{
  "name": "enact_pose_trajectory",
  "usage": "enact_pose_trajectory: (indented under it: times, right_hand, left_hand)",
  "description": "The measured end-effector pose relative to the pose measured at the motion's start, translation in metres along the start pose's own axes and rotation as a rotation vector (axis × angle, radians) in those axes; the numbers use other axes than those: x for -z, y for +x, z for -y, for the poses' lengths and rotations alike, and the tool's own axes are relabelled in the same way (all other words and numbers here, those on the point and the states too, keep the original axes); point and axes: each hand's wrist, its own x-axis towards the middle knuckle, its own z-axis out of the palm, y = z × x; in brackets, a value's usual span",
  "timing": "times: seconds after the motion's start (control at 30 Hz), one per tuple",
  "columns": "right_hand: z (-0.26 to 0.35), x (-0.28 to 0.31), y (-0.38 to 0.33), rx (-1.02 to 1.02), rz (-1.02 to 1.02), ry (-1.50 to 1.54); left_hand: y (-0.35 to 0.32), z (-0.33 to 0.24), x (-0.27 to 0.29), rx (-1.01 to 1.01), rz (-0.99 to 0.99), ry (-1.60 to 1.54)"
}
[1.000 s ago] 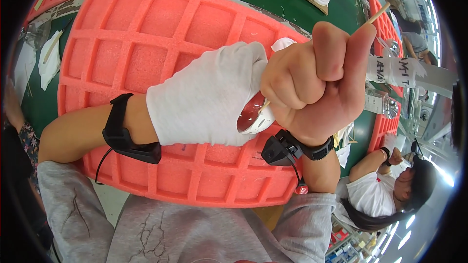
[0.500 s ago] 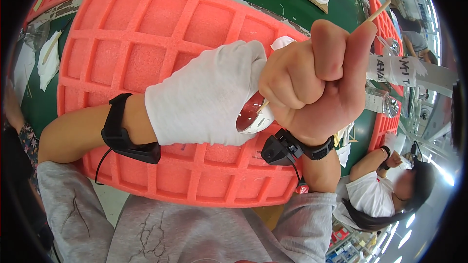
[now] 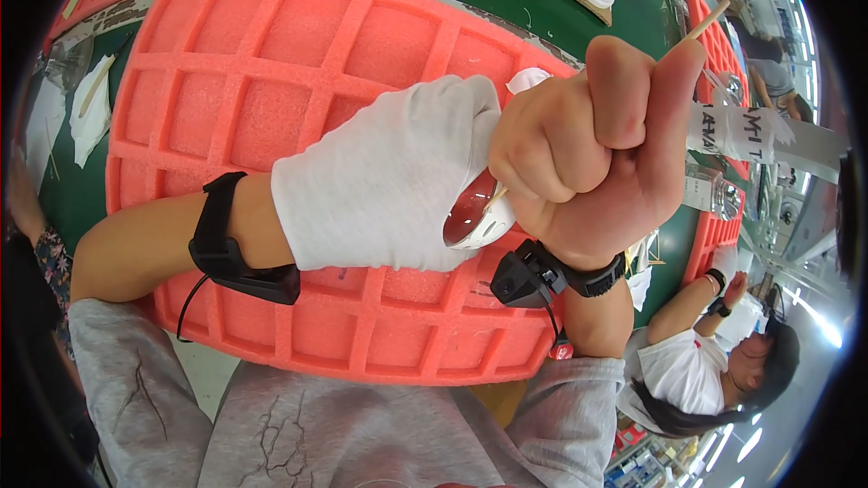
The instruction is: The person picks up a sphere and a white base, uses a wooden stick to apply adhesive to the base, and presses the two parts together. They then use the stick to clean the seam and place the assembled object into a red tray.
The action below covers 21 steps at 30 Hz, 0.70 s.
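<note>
Over the orange foam tray (image 3: 298, 63), the white-gloved left hand (image 3: 389, 185) grips a small round glass-faced piece (image 3: 475, 217); the bare right hand (image 3: 588, 154) is clenched around a thin wooden stick (image 3: 703, 20) poking into it

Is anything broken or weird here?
Nothing looks broken. One odd thing: only the left hand wears a white glove; the right hand is bare, gripping a thin wooden stick.

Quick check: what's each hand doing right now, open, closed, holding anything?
Left hand, white cloth glove: closed around a small round white-rimmed glass lens.
Right hand, bare: fist closed on a thin wooden stick whose lower end meets the lens.
</note>
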Motion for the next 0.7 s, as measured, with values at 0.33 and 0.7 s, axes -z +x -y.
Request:
enact_pose_trajectory:
  times: [0.33,0.7]
  right_hand:
    - [-0.0020,-0.0012,-0.0007,0.005,0.011,-0.038]
    - [-0.0004,0.0064,-0.0001,0.006,-0.014,0.130]
  left_hand:
    - [0.0050,0.0020,-0.0062,-0.121,-0.147,0.028]
    - [0.0066,-0.0018,-0.0051,-0.103,-0.151,0.030]
